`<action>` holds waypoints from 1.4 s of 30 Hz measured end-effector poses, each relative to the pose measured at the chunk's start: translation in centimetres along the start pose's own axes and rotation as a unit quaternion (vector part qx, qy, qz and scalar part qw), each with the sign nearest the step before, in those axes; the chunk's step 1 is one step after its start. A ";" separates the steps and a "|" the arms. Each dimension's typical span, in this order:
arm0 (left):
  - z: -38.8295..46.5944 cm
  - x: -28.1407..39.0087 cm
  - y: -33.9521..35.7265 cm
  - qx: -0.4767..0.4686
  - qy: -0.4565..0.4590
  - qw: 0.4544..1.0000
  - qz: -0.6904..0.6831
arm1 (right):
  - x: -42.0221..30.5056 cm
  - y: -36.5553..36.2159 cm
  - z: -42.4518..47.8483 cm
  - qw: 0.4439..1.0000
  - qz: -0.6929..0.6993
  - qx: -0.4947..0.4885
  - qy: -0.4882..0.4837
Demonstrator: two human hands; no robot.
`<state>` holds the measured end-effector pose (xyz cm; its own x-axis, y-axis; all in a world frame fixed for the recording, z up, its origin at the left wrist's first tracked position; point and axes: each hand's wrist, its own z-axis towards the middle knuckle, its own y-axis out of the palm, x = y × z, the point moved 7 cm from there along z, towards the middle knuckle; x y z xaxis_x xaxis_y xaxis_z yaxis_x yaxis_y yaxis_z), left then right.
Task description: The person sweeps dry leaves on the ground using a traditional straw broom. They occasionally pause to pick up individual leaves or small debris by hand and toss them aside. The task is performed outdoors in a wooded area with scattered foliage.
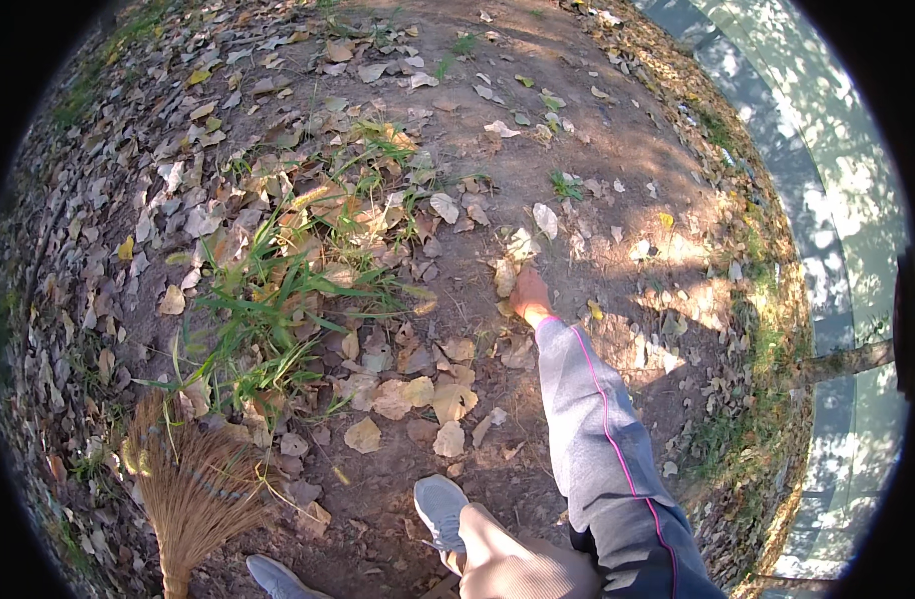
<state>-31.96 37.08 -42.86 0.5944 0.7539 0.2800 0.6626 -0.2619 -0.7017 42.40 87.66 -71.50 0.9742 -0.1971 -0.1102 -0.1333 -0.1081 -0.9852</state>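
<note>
My right hand [531, 292] reaches down to the bare soil, its fingers closed around a few dry leaves [505, 277]. More pale leaves [522, 244] lie just beyond the fingertips. My left hand is out of view. At the lower left a straw broom [195, 479] rests with its bristles fanned out on the leaves; its handle end runs out of the picture. Between the broom and my right hand grows a clump of green grass [278, 299] with seed heads, and dry leaves are caught among its blades.
My grey shoes [440, 509] stand at the bottom. Fallen leaves [106, 247] cover the ground on the left. A dirt path [607, 142] stretches ahead. Along the right runs a pale green wall [854, 187], with a thin tree trunk [850, 359] before it.
</note>
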 end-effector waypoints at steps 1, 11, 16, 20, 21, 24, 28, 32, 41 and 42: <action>-0.3 0.0 -0.1 0.003 0.001 1.000 0.002 | 0.0 0.4 0.7 0.998 0.061 -0.009 0.012; -1.8 -1.0 -0.6 0.015 0.021 1.000 0.014 | 8.0 4.3 -8.2 0.730 0.551 -0.008 0.404; -2.3 0.0 -1.4 0.015 0.031 0.999 0.036 | 6.3 -8.2 -6.2 0.804 0.474 0.302 0.195; -1.6 1.8 -1.9 0.011 0.025 0.998 0.059 | 5.2 -10.8 2.6 0.910 0.275 0.276 0.144; -1.0 2.1 -1.8 0.010 0.017 0.998 0.061 | 5.1 -10.1 5.1 0.939 0.205 0.251 0.119; 0.9 3.4 -1.4 0.005 -0.007 0.998 0.064 | 6.1 -5.9 11.1 0.967 0.174 0.167 0.086; 2.8 4.9 -1.1 -0.001 -0.023 0.997 0.071 | 7.6 -0.3 15.2 0.980 0.143 0.079 0.111; 3.7 5.5 -0.9 -0.003 -0.033 0.997 0.071 | 8.1 2.3 15.7 0.982 0.067 0.009 0.175; 5.5 4.9 -0.4 -0.001 -0.027 0.998 0.055 | 0.3 -3.2 8.5 0.989 0.063 0.129 -0.031; 5.6 4.7 -0.2 -0.003 -0.025 0.998 0.052 | -1.7 -3.4 6.2 0.974 0.157 0.127 -0.105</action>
<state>-31.87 44.06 -45.06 0.6374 0.7511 0.1721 0.6009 -0.3446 -0.7212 42.37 94.44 -68.77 0.9122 0.0247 -0.4090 -0.4067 0.1757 -0.8965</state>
